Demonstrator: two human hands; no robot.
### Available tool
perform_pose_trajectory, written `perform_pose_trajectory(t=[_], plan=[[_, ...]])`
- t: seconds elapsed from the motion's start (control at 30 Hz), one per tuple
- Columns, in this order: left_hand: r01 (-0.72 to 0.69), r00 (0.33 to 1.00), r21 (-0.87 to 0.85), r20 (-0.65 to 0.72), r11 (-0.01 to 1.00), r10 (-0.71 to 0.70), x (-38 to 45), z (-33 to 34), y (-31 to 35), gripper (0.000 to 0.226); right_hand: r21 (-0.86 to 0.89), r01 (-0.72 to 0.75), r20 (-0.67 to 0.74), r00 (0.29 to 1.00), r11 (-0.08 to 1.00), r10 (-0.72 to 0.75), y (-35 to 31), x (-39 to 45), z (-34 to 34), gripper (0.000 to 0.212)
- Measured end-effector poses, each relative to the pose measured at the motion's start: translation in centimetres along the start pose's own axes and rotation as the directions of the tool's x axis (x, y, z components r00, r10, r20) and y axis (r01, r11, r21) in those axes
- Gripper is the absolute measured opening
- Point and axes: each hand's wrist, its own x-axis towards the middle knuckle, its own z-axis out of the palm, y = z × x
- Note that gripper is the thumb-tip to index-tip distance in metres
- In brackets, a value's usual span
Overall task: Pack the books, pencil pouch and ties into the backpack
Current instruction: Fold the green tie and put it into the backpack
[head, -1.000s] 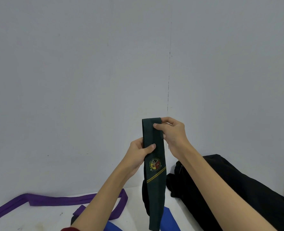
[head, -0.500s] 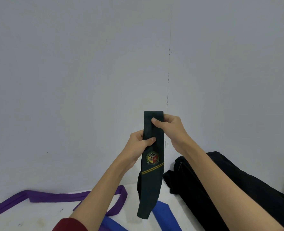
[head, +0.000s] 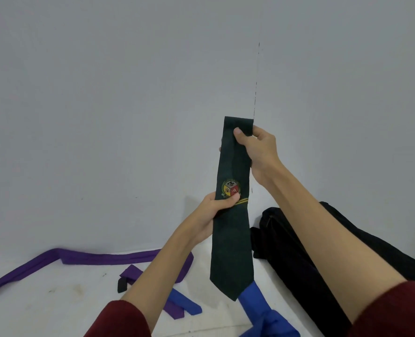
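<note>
Grey wall point(head: 104, 93) fills most of the frame, with a white counter point(head: 55, 300) along the bottom. At centre, a dark green tie point(head: 233, 239) with a crest hangs folded and upright in the air. The right hand point(head: 257, 149) pinches its folded top, thumb in front and fingers curled behind; the left hand point(head: 213, 212) grips it at the crest, thumb pressed on the front. The cloth looks light, soft and limp, so I judge it will sag wherever it is unsupported; holding it at the fold and midway down, as now, keeps it flat for another fold. A purple tie point(head: 92, 259) lies loose across the lower left, and a blue tie point(head: 260, 310) lies at the bottom centre, its end behind the green tip. The black backpack point(head: 298, 263) lies slumped at lower right, partly behind the right forearm; its opening and contents cannot be made out. No books or pouch show.
</note>
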Motion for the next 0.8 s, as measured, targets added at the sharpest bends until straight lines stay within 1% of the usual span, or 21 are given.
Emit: perform_pose_trajectory(t=[0.1,0.2,0.27,0.33,0.4,0.47,0.53,0.6,0.7,0.8], plan=[[0.023,0.999,-0.030,0.025,0.999,-0.022,-0.1,0.0,-0.3,0.014,0.031,-0.029,0.004,1.000,0.999,0.029,0.2,0.0,0.0,0.007],[0.038,0.998,0.037,0.040,0.999,-0.040,-0.2,-0.3,-1.4,0.017,0.050,-0.040,-0.006,0.999,0.998,0.041,0.2,-0.1,0.0,0.009],[0.053,0.997,0.049,0.053,0.997,-0.056,-0.2,-0.8,-2.4,0.029,0.068,-0.041,-0.014,0.999,0.997,0.042,-0.1,0.0,-0.1,0.007],[0.075,0.995,0.004,0.071,0.997,-0.075,-0.3,-1.4,-3.3,0.045,0.085,-0.039,-0.022,0.999,0.996,0.041,-0.3,0.1,-0.3,0.009],[0.097,0.991,-0.060,0.095,0.993,-0.091,-0.5,-1.9,-4.1,0.051,0.099,-0.043,-0.035,0.998,0.994,0.047,-0.4,0.3,-0.5,0.013],[0.118,0.985,-0.126,0.138,0.985,-0.100,-0.7,-2.0,-4.6,0.049,0.124,-0.054,-0.044,0.997,0.991,0.060,-0.4,0.4,-0.7,0.013],[0.134,0.980,-0.150,0.166,0.980,-0.109,-0.8,-2.0,-5.0,0.048,0.134,-0.068,-0.048,0.996,0.989,0.075,-0.2,0.4,-0.8,0.013],[0.152,0.980,-0.123,0.149,0.981,-0.133,-1.0,-1.8,-5.0,0.048,0.138,-0.077,-0.053,0.995,0.987,0.085,-0.1,0.4,-0.8,0.014],[0.160,0.983,-0.100,0.113,0.982,-0.148,-1.1,-1.6,-4.9,0.035,0.139,-0.074,-0.061,0.995,0.988,0.083,-0.1,0.6,-0.8,0.018],[0.165,0.983,-0.074,0.087,0.983,-0.159,-1.2,-1.5,-4.8,0.028,0.132,-0.067,-0.062,0.995,0.989,0.076,-0.2,0.6,-0.7,0.019]])
